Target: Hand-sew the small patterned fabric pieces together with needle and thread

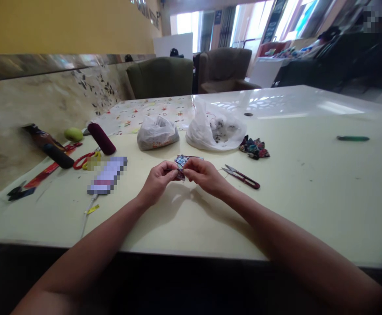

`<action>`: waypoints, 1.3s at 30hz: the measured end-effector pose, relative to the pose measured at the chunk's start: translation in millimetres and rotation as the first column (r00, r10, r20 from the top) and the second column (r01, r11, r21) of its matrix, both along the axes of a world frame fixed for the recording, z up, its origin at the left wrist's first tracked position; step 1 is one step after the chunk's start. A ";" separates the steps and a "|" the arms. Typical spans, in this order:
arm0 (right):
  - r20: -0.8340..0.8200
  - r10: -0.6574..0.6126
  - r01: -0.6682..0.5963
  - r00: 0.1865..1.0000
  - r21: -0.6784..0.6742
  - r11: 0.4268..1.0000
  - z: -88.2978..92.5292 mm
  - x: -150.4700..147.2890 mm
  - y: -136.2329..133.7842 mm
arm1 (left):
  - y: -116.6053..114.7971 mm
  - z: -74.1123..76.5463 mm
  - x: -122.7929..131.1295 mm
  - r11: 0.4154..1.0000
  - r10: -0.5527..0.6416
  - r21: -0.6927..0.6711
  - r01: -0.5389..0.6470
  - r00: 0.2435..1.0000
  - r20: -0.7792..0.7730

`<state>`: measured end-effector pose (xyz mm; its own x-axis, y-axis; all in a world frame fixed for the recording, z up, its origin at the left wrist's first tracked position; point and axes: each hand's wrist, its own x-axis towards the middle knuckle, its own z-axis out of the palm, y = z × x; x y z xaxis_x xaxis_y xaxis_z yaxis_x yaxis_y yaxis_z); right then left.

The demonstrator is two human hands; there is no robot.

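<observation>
Over the near middle of the table, my left hand (158, 181) and my right hand (207, 175) meet with their fingertips pinched. Between them is a small dark patterned fabric piece (181, 175), mostly covered by the fingers. A thin light line, like a needle or thread, crosses at the left fingertips; I cannot make out which. Just behind the fingers lies blue-and-white patterned fabric (186, 159). To the right of my right hand, thread snips (243, 177) with dark red handles rest on the table, blades towards the hand.
Two plastic bags (158, 133) (215, 129) stand behind the hands, beside a pile of folded fabric pieces (255, 147). Leftward are a phone (108, 175) on a cable, red-and-yellow scissors (85, 160), a maroon thread spool (102, 138) and a bottle (43, 140). A green pen-like object (353, 138) lies right.
</observation>
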<state>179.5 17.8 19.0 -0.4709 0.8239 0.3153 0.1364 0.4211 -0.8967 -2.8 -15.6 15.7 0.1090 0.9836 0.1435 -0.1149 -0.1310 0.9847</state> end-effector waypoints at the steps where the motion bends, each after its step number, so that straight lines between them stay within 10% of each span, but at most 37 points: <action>1: -0.028 0.000 -0.001 1.000 -0.063 0.998 2.6 3.1 1.8 | 1.9 1.0 -2.6 0.999 0.031 0.012 -0.031 0.999 0.017; 17: -0.161 -0.290 0.223 0.943 -0.340 0.914 85.5 81.2 -19.5 | 45.5 1.3 -54.9 0.845 0.487 0.157 -0.512 0.856 0.173; 23: 0.010 -0.188 0.172 0.982 -0.456 0.873 50.7 98.8 -68.9 | 36.8 4.4 -42.1 0.864 0.438 0.232 -0.448 0.894 0.096; 26: 0.311 -0.388 0.438 0.868 -0.110 0.892 21.4 91.3 -82.8 | 26.2 5.0 -28.0 0.904 0.349 0.253 -0.345 0.937 0.028; 28: 0.300 -0.607 0.539 0.736 0.283 0.793 10.6 77.8 -85.6 | 17.9 3.2 -16.3 0.927 0.277 0.271 -0.258 0.960 -0.032; 33: 0.243 -0.563 0.302 0.790 0.645 0.702 16.5 25.6 -77.5 | -3.7 -3.1 10.1 0.953 0.071 0.303 -0.004 0.975 -0.212; 39: 0.479 -0.580 0.008 0.659 0.766 0.642 23.5 -15.2 -60.5 | -11.5 -0.4 12.8 0.929 0.052 0.362 0.071 0.946 -0.319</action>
